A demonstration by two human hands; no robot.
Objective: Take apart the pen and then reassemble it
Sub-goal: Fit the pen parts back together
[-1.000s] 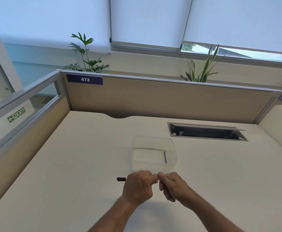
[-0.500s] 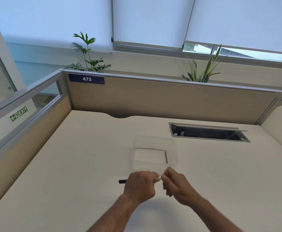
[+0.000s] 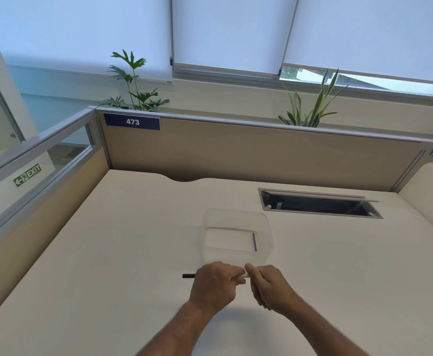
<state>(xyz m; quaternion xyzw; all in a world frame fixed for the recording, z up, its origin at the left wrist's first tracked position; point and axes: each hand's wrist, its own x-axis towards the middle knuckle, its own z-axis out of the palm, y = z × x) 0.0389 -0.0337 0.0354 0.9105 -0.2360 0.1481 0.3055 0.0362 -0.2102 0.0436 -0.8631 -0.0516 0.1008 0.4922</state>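
Office cubicle, beige partition (image 3: 261,152) at far edge, plants behind. Cream surface (image 3: 107,253) with cable hatch (image 3: 318,203) far right. Clear plastic container (image 3: 236,235) at centre, thin dark part (image 3: 254,242) inside, likely parked there so it can't roll off. Near container, left hand (image 3: 214,285) wrapped around pen (image 3: 189,275), dark end poking left; grip steadies barrel. Right hand (image 3: 269,286) fingers (image 3: 249,269) pinched on pale end, probably twisting or pulling a piece.
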